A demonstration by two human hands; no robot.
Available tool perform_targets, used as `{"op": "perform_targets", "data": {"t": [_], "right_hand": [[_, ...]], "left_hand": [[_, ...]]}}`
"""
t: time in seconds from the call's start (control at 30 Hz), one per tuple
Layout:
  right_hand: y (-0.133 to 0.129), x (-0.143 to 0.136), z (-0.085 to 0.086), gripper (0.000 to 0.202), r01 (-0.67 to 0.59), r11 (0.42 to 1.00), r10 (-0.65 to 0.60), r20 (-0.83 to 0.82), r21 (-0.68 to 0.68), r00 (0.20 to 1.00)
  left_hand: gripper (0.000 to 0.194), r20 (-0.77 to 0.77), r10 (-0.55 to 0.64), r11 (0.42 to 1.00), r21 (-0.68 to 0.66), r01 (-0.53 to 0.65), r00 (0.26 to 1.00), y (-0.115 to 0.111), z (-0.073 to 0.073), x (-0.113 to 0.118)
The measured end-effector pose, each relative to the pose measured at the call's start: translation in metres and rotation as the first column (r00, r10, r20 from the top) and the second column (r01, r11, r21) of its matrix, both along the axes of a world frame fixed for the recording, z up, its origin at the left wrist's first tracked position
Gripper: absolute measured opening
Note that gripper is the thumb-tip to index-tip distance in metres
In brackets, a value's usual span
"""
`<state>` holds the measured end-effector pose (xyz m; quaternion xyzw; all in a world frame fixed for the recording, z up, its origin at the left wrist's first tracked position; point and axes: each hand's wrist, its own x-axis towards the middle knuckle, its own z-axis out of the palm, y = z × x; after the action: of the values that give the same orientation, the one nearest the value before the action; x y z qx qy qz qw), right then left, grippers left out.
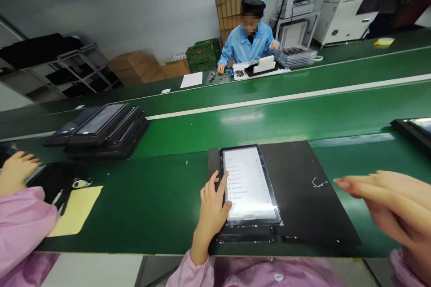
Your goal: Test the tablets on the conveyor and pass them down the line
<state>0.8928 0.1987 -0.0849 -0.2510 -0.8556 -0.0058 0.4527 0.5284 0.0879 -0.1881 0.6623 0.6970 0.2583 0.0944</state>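
A tablet (251,186) with a lit white screen showing a list lies on a black mat (303,188) in front of me. My left hand (213,202) rests at the tablet's left edge, fingers spread, with index finger and thumb touching the screen side. It is open and grips nothing. Off to the right, my right hand (387,206) is raised above the bench beside the mat. Its fingers stretch to the left with nothing visible in them, and the lower part is slightly blurred.
A stack of black trays with tablets (104,130) stands at the left. Nearby lie a yellow sheet (79,210) and a co-worker's hand (18,170) in a pink sleeve. Another black tray (414,132) sits at the right. A person in blue (251,45) works across the green bench (161,210).
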Motion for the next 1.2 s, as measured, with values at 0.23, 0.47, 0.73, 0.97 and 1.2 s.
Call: {"op": "perform_targets", "data": {"t": [0.23, 0.47, 0.73, 0.97, 1.2], "right_hand": [[0.054, -0.021, -0.083, 0.021, 0.052, 0.987, -0.051, 0.016, -0.152, 0.999], [0.041, -0.039, -0.110, 0.020, -0.021, 0.998, 0.013, -0.144, -0.053, 0.989], [0.041, -0.030, -0.111, 0.018, -0.010, 0.994, -0.010, -0.185, -0.105, 0.983], [0.043, -0.030, -0.114, 0.015, 0.001, 0.991, -0.026, -0.190, -0.132, 0.981], [0.055, -0.036, -0.115, 0.017, 0.018, 0.917, -0.067, -0.108, -0.398, 0.992]], "left_hand": [[0.074, 0.263, 0.044, 0.984, 0.158, -0.088, 0.964, -0.008, -0.012, -0.006], [0.058, -0.037, -0.101, 0.950, 0.294, 0.108, 0.994, -0.016, -0.007, -0.002], [0.054, 0.102, 0.102, 0.923, 0.361, -0.133, 0.989, -0.010, 0.001, 0.002], [0.072, 0.103, 0.007, 0.994, 0.106, -0.017, 0.995, -0.001, -0.004, 0.000], [0.084, 0.089, 0.022, 1.000, -0.014, -0.021, 0.996, 0.000, -0.001, -0.001]]}}
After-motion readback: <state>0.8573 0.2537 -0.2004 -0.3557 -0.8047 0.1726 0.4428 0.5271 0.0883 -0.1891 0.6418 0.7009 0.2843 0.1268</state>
